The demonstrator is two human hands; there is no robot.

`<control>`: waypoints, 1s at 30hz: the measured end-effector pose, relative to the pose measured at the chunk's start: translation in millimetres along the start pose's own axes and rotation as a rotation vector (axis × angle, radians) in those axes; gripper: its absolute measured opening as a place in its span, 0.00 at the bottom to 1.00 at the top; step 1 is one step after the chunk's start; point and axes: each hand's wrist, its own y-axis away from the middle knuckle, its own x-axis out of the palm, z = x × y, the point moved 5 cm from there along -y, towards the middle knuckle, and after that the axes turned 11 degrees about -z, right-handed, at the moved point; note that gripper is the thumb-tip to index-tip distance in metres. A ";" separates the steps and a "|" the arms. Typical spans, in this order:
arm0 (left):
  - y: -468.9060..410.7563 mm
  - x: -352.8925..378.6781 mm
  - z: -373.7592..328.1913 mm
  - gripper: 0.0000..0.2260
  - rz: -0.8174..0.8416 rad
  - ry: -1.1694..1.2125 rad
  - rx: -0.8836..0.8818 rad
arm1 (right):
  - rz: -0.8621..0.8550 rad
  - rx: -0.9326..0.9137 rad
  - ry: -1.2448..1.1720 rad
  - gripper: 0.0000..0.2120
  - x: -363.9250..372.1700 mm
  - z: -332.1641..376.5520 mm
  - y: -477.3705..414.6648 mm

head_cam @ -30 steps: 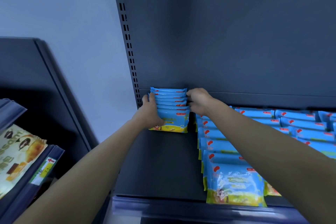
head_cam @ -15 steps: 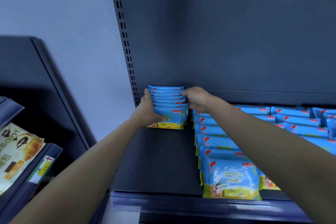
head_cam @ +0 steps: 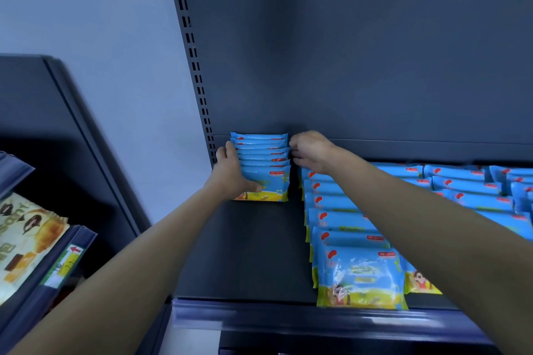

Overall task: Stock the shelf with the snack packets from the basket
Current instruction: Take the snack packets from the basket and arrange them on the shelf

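A row of several blue snack packets [head_cam: 264, 166] stands upright at the back left of the dark shelf [head_cam: 245, 253]. My left hand [head_cam: 230, 173] grips the row's left side, thumb across the front packet. My right hand [head_cam: 310, 150] has curled fingers against the row's right edge at the back. More rows of the same blue packets [head_cam: 357, 274] fill the shelf to the right, partly hidden by my right forearm. No basket is in view.
A slotted upright post [head_cam: 193, 60] and the dark back panel [head_cam: 360, 52] bound the shelf. The shelf's front rail [head_cam: 288, 317] runs along the bottom. A neighbouring shelf at the left holds croissant packets [head_cam: 26, 236] behind a price-tag rail [head_cam: 65, 264].
Both hands have stayed on the packet row against the back panel, squeezing it slightly. The view shifted a little; nothing was let go.
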 end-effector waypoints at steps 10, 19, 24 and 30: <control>77.0 -4.4 -100.2 0.29 0.033 -0.028 0.475 | 0.034 -0.347 1.030 0.30 -72.6 2.4 6.6; 128.5 79.6 -109.2 0.49 0.409 -0.401 0.692 | 0.162 -0.265 1.205 0.47 -86.9 -32.0 -2.9; 115.8 76.7 -111.6 0.49 0.354 -0.435 0.611 | 0.228 -0.193 1.290 0.48 -81.2 -30.8 -9.3; 109.8 78.8 -111.7 0.47 0.356 -0.441 0.545 | 0.370 -0.151 1.340 0.50 -74.4 -29.9 -20.1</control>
